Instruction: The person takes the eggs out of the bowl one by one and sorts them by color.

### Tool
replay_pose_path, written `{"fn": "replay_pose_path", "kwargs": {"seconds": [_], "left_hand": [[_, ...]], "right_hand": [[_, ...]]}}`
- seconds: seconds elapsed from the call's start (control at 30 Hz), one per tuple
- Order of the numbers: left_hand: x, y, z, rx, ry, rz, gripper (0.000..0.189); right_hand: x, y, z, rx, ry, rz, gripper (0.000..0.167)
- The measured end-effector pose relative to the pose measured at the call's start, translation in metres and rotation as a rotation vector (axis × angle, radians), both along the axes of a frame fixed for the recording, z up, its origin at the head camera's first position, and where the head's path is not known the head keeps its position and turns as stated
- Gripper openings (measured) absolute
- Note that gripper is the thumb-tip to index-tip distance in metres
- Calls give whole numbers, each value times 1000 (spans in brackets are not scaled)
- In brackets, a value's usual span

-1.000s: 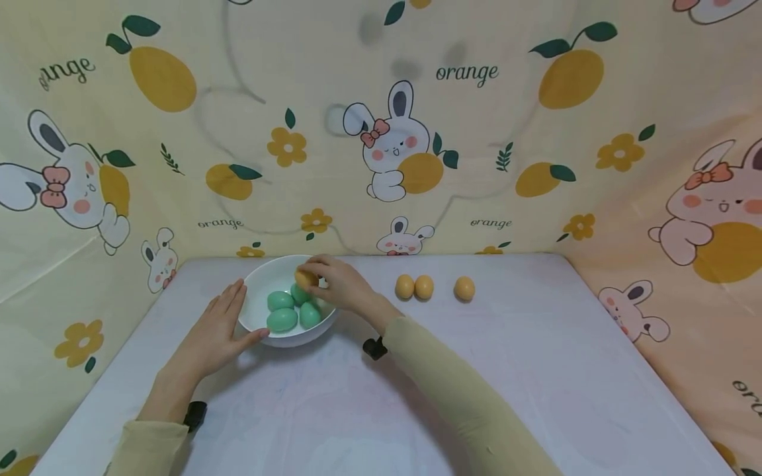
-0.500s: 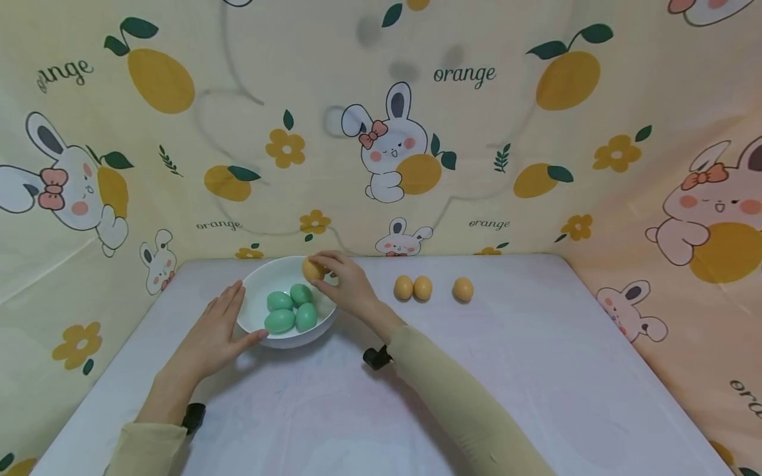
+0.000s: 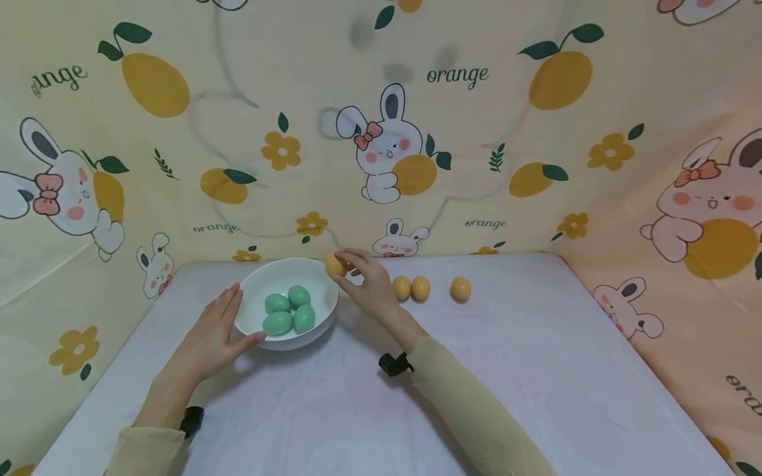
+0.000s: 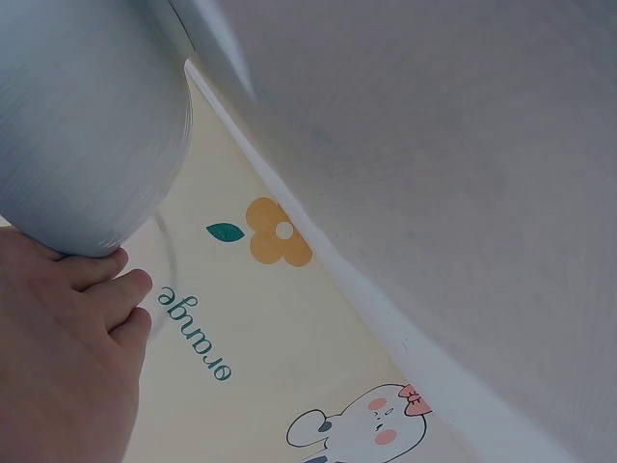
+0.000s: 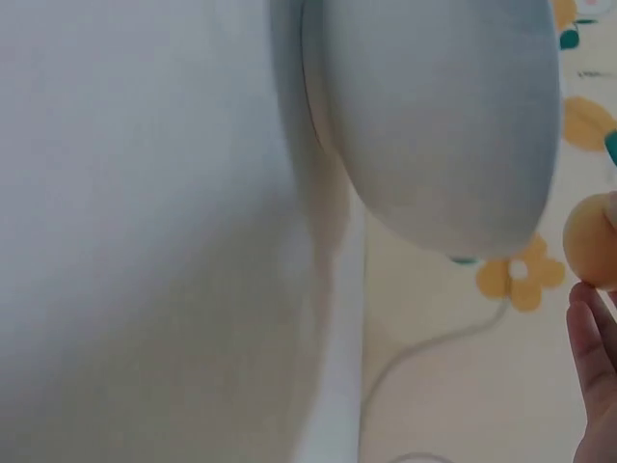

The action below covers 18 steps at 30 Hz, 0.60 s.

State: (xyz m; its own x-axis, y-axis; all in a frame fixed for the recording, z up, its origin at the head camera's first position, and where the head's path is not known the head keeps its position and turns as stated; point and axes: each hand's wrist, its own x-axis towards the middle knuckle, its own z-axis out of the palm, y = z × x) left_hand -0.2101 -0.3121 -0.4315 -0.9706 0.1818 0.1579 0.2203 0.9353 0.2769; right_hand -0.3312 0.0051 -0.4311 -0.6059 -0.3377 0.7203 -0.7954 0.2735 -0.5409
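A white bowl (image 3: pixel 320 287) stands at the back left of the table, with several green eggs (image 3: pixel 277 323) lying inside it. Along the bowl's left side rest the straight fingers of my left hand (image 3: pixel 205 340), its thumb at the front rim. In the left wrist view its fingertips touch the bowl's outer wall (image 4: pixel 87 125). My right hand (image 3: pixel 374 291) pinches a yellow egg (image 3: pixel 335 265) between thumb and fingers, at the bowl's back right rim. The right wrist view shows this egg (image 5: pixel 590 241) higher than the bowl's edge, partly cut off by the frame.
Two yellow eggs (image 3: pixel 420 288) lie side by side just right of my right hand. A third yellow egg (image 3: pixel 461 289) lies farther right. Behind the white table (image 3: pixel 506 370) hangs a printed cloth (image 3: pixel 476 132) with rabbits and oranges.
My right hand has lifted the yellow egg from over the green eggs and moved it right, to the bowl's rim. The left hand has stayed on the bowl.
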Motion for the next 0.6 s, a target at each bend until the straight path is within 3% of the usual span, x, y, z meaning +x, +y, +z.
{"fn": "replay_pose_path", "kwargs": {"seconds": [0.4,0.6], "left_hand": [[1,1,0,-12,10,-3,109],[1,1,0,-7,10,-6,110]], "right_hand": [[-2,53,3,-52,84,-79,44],[-4,83,3,-40,74,-119,45]]}}
